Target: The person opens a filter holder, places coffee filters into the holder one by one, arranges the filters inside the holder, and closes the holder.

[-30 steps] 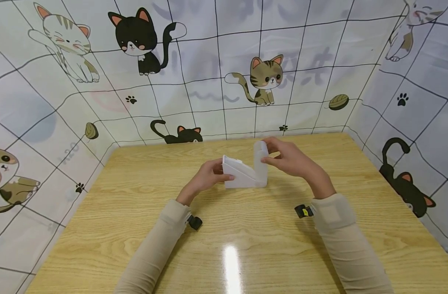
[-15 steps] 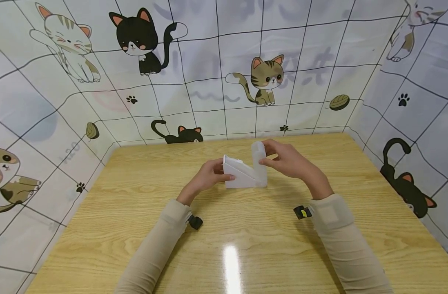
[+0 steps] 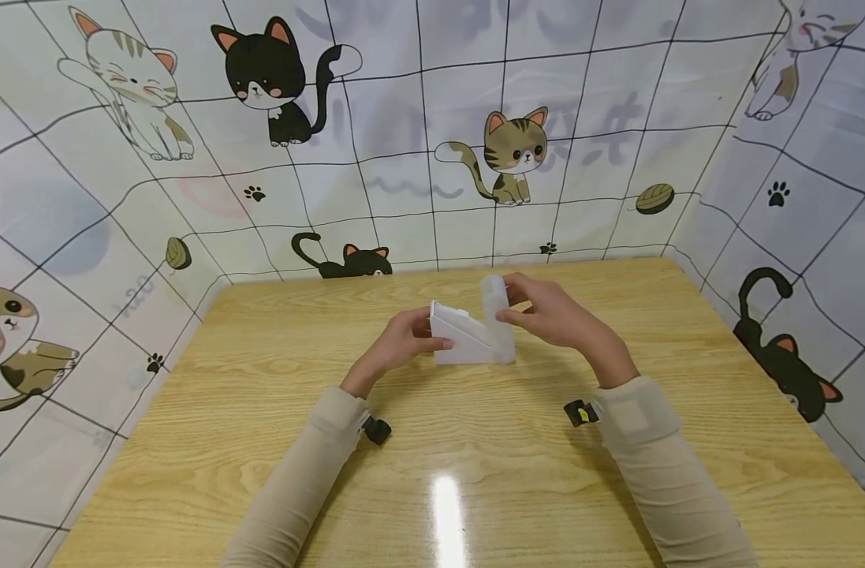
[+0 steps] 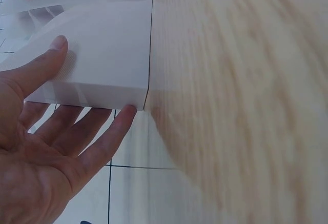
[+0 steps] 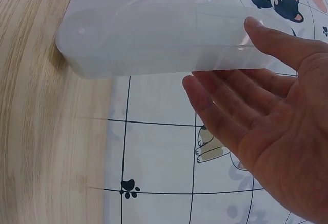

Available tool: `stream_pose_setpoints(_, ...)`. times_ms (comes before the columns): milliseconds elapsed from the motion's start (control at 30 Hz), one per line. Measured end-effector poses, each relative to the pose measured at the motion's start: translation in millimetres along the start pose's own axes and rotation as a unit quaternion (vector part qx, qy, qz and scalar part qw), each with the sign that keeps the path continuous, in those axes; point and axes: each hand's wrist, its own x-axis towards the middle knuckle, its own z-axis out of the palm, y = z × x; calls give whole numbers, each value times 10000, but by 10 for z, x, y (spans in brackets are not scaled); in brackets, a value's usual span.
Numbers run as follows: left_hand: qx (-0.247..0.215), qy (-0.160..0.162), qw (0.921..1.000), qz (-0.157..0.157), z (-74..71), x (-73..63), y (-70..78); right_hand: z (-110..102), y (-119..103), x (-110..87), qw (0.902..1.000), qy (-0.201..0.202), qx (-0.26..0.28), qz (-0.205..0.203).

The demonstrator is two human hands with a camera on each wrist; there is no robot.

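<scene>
A white plastic box (image 3: 462, 345) with a slanted top edge stands on the table. Its translucent hinged lid (image 3: 493, 297) rises from the right end and leans a little to the left, still swung open. My left hand (image 3: 401, 341) grips the box's left end, thumb on the near side; in the left wrist view the other fingers lie along the end and partly out of sight behind the box (image 4: 107, 55). With thumb and fingers, my right hand (image 3: 554, 312) holds the upper part of the lid. The right wrist view shows the lid (image 5: 154, 39) up close. The box's inside is hidden.
Under the box lies a wood-grain table (image 3: 432, 426) with a bright light reflection near its front. White cloth walls (image 3: 404, 173) printed with cats and grid lines stand at the back and both sides. A wrist camera (image 3: 581, 412) hangs at the right cuff.
The lid has tipped slightly leftwards, toward the box's slanted top, and my right hand has moved left with it. My left hand and the box have stayed in place.
</scene>
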Motion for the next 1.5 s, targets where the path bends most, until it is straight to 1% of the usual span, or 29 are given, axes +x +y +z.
stream_pose_setpoints(300, 7, -33, 10000, 54, 10, 6, 14, 23, 10, 5, 10000, -12, -94, -13)
stream_pose_setpoints(667, 35, -14, 10000, 12, 9, 7, -4, 43, -11, -3, 9999, -126, -47, -41)
stream_pose_setpoints(867, 24, -11, 10000, 3, 6, 5, -8, 64, -9, 9, 9998, -93, -158, -111)
stream_pose_setpoints(1100, 33, 5, 10000, -59, 11, 6, 3, 95, 14, 18, 9994, -142, -231, -194)
stream_pose_setpoints(1267, -2, 17, 9999, -119, 10, 4, 9, 121, 18, 26, 9994, -180, -245, -193)
stream_pose_setpoints(1500, -63, -11, 9999, -97, 3, -1, 2, 141, 23, 42, 9993, -292, -196, -141)
